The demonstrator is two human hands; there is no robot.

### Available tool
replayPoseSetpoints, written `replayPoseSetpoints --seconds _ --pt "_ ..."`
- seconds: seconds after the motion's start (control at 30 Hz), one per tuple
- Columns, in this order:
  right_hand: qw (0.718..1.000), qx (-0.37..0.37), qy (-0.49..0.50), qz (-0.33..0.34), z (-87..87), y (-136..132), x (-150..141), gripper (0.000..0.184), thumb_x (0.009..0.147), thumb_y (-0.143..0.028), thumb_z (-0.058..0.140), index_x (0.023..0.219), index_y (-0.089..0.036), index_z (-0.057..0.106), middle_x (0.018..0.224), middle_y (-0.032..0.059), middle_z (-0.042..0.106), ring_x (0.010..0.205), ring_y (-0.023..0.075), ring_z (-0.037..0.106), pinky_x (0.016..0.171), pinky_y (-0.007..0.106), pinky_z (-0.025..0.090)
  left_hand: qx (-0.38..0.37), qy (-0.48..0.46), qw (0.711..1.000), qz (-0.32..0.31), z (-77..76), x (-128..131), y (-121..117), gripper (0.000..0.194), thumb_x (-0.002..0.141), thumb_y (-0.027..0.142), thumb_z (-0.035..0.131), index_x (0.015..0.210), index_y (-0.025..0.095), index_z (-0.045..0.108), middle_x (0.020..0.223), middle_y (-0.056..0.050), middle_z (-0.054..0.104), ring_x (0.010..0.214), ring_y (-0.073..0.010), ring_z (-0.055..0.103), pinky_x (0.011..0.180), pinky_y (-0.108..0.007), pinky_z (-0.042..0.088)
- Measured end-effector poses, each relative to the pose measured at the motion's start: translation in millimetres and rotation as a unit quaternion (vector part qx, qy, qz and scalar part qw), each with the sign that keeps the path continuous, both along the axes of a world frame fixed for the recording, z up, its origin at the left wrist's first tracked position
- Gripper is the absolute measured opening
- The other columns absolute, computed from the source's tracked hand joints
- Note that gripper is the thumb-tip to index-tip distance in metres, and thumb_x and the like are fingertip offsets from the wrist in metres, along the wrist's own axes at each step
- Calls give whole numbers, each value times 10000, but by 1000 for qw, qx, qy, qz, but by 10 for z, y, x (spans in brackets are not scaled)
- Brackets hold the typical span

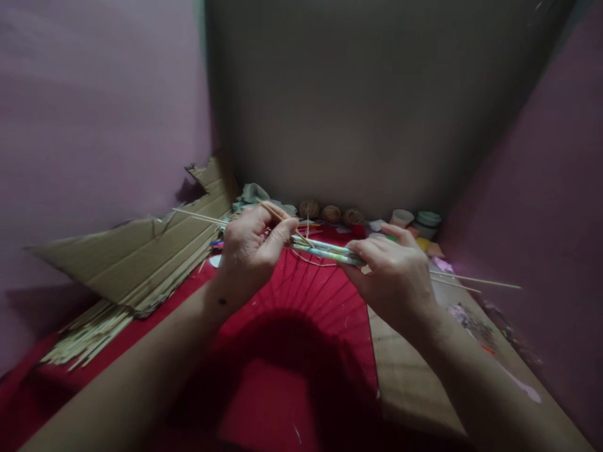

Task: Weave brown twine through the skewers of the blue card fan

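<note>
Over red cloth [264, 383], we find patterned rolls [330, 253] pinched in the right grip [394, 270], a thin stick [272, 209] in the left grip [254, 242]. We judge this a binding step; the next move calls for steady rolls.

I see mottled green-white-blue rods [332, 252] | red covering [330, 301] | tan cardboard [155, 248] | brown twine balls [331, 214] | mauve walls [103, 125]

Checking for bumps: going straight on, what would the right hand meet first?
Past the patterned tubes the right hand holds, probably the thin brown stick in the left hand, though depth is unclear.
</note>
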State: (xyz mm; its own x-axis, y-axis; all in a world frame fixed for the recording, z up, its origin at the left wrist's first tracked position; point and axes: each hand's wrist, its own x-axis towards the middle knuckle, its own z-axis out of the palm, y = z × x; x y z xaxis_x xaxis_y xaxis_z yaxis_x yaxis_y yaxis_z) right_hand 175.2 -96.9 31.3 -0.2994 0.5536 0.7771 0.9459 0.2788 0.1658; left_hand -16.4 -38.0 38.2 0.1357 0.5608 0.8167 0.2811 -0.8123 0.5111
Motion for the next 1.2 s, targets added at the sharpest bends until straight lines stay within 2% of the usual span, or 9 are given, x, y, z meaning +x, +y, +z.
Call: replayPoseSetpoints --seconds 0.1,0.2,0.3,0.4,0.5,0.57,0.7,0.93,1.2 --pt "999 -20 -30 -33 34 -13 -21 90 767 -170 555 700 -169 615 652 13 646 652 174 589 932 378 369 -7 -22 999 -22 13 -23 18 102 798 221 581 718 182 630 686 -11 620 618 -133 576 569 -275 481" --pt "993 -41 -74 -82 79 -29 -58 90 751 -115 531 693 -154 588 675 58 618 674 204 564 852 357 412 9 -46 999 -8 33 -49 1 107 798 211 580 710 193 638 688 -10 614 612 -130 566 551 -270 481" --pt "988 -50 -97 -107 112 -33 -95 114 756 -79 506 712 -154 579 678 65 592 672 213 545 802 343 418 26 -29 999 5 41 -48 -32 106 801 210 580 712 195 635 696 -11 612 623 -130 570 562 -272 494" --pt "988 -49 -98 -110 117 3 -128 226 762 -97 527 963 -164 604 761 60 616 737 236 552 817 366 398 8 -39 999 -23 34 -19 -53 97 821 217 564 747 183 617 709 -9 618 612 -121 588 565 -268 515" --pt "990 -50 -102 -87 102 77 -170 408 781 -149 556 1185 -191 521 870 53 646 805 245 558 882 394 348 -19 -63 996 -61 17 -5 -52 89 843 226 539 792 177 593 714 -8 624 599 -119 602 562 -268 530" --pt "992 -60 -91 -60 94 127 -207 343 804 -174 552 1147 -181 544 890 45 659 814 233 562 877 375 336 -3 -54 997 -55 4 -24 -50 81 839 232 547 791 187 593 735 -17 631 639 -134 612 594 -285 535" --pt "996 -75 -53 -17 110 172 -282 135 831 -262 564 934 -197 622 825 19 676 755 207 571 765 331 341 72 -47 996 -32 -20 -88 -75 31 828 206 558 822 225 582 786 -23 638 737 -168 617 676 -340 526" --pt "996 -79 -36 -15 131 141 -317 79 826 -257 571 855 -220 634 765 -8 676 705 202 570 716 322 323 165 17 986 -31 -39 -66 -80 96 796 135 569 827 225 555 757 -18 642 707 -169 601 691 -376 491" --pt "997 -76 -24 -19 126 114 -322 54 803 -217 585 798 -209 638 715 -3 664 682 203 573 707 322 332 175 40 984 -4 -59 -36 -82 77 800 156 566 823 226 545 751 -19 651 699 -168 599 687 -361 481"
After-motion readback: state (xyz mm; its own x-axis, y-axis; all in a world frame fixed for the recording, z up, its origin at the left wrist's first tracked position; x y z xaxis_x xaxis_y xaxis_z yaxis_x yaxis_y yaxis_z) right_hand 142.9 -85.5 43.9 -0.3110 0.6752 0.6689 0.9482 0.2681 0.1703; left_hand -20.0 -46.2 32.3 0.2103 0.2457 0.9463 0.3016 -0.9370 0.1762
